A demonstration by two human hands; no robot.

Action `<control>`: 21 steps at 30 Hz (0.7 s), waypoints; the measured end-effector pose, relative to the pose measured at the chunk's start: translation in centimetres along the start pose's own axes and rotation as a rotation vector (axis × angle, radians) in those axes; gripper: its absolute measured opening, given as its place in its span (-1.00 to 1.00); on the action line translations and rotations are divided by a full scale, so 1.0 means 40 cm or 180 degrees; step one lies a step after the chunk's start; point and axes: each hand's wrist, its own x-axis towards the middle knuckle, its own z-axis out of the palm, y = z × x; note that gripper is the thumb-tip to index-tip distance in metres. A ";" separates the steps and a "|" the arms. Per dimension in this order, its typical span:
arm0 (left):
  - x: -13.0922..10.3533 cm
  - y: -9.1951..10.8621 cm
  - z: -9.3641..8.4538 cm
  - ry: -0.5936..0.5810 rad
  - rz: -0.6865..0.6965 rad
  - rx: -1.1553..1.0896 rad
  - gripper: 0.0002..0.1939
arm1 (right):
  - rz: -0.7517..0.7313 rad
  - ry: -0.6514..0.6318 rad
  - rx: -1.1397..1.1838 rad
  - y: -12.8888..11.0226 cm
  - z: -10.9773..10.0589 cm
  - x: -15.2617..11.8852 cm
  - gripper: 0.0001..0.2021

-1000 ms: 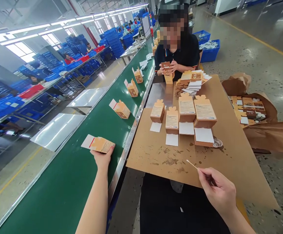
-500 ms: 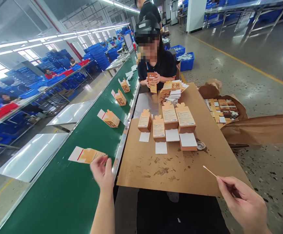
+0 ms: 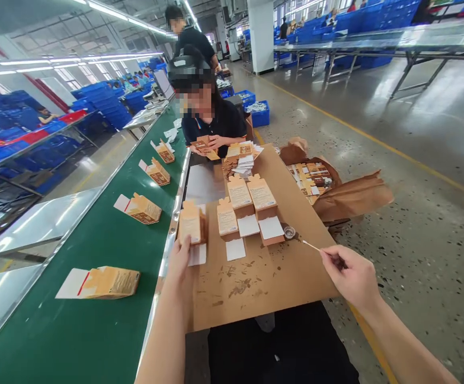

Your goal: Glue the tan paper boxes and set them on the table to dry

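Observation:
My left hand (image 3: 182, 256) is closed on a small tan and brown carton (image 3: 190, 225) at the left edge of the cardboard tabletop. The carton's white flap (image 3: 198, 255) sticks out toward me beside my fingers. Between thumb and fingertips, my right hand (image 3: 350, 274) pinches a cotton swab (image 3: 311, 245). The swab's white tip points left, close to a small clear dish (image 3: 289, 232) but apart from it. Several more cartons stand in the middle, among them one carton (image 3: 228, 217) with its white flap folded out.
A green conveyor belt (image 3: 96, 242) runs along my left, carrying several cartons such as the nearest one (image 3: 118, 281). A co-worker (image 3: 212, 125) sits opposite, holding a flat carton beside a stack of cartons (image 3: 242, 157). Brown wrapping paper (image 3: 352, 197) lies right of the table.
My left hand has moved from a carton on the belt to one on the table, which has shifted left. My right hand has brought the swab nearer the dish. The view has turned right.

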 end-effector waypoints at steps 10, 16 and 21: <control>-0.369 -0.136 -0.059 0.0250 -0.0669 -0.0913 0.06 | -0.0837 -0.1617 0.0888 -0.158 0.286 -0.173 -0.69; -0.355 -0.095 -0.058 -0.0077 -0.0606 -0.0861 0.05 | -0.1121 -0.2092 0.0549 -0.176 0.404 -0.234 -0.65; -0.360 -0.081 -0.062 -0.0144 -0.0640 -0.0883 0.05 | -0.1073 -0.2086 0.0456 -0.162 0.406 -0.220 -0.64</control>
